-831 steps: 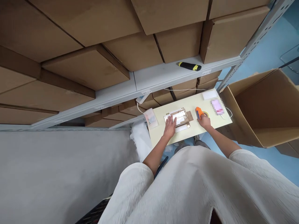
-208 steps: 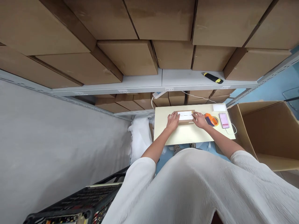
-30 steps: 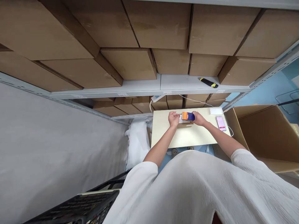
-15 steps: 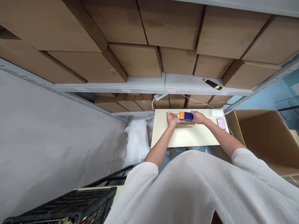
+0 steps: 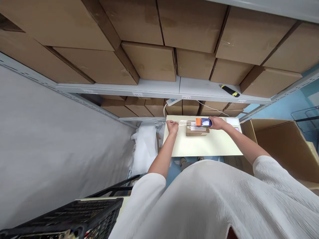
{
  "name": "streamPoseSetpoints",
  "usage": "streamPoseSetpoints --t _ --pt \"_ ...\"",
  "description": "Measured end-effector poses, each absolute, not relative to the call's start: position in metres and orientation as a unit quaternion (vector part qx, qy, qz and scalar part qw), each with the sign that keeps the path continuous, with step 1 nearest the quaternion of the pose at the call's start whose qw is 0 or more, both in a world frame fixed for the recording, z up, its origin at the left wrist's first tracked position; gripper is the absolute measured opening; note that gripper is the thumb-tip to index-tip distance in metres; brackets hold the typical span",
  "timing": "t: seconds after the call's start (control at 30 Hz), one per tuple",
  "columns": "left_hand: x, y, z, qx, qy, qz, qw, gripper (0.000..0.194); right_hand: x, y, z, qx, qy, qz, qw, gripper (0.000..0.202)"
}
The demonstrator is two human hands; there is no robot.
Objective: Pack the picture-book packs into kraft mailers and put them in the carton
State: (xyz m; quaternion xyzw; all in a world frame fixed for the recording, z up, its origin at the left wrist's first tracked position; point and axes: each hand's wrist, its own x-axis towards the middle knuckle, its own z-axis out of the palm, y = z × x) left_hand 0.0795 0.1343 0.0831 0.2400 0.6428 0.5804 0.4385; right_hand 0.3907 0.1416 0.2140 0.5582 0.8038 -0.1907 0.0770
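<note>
A blue tape dispenser with an orange front is gripped in my right hand, above the table. From it a strip of clear tape stretches left to my left hand, whose fingers are pinched on the tape's end. Under the strip and the dispenser lies a small cardboard box with a white label on its top. The box rests on the pale yellow table; neither hand seems to touch it.
Cardboard boxes fill the shelf ahead, where a black and yellow box cutter lies. Right of the table stands a large open carton. White packing material is at the left, with a black crate behind it.
My left hand has moved left, away from the dispenser, drawing out a length of tape. The dispenser in my right hand has shifted slightly right.
</note>
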Motion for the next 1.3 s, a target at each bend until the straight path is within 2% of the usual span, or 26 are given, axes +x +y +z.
streamPoseSetpoints --t 0.2,0.7,0.97,1.3 --pt "0.063 0.133 0.074 0.228 0.643 0.572 0.456 0.046 0.396 0.15 0.211 0.552 0.806 -0.196 0.086 0.044" --pt "0.095 0.122 0.037 0.15 0.651 0.542 0.51 0.047 0.399 0.153 0.197 0.568 0.79 -0.19 0.133 0.04" --pt "0.118 0.118 0.021 0.182 0.651 0.492 0.549 0.042 0.395 0.148 0.198 0.575 0.785 -0.189 0.131 0.037" --pt "0.112 0.11 0.022 0.235 0.688 0.48 0.491 0.032 0.396 0.146 0.193 0.578 0.785 -0.187 0.118 0.036"
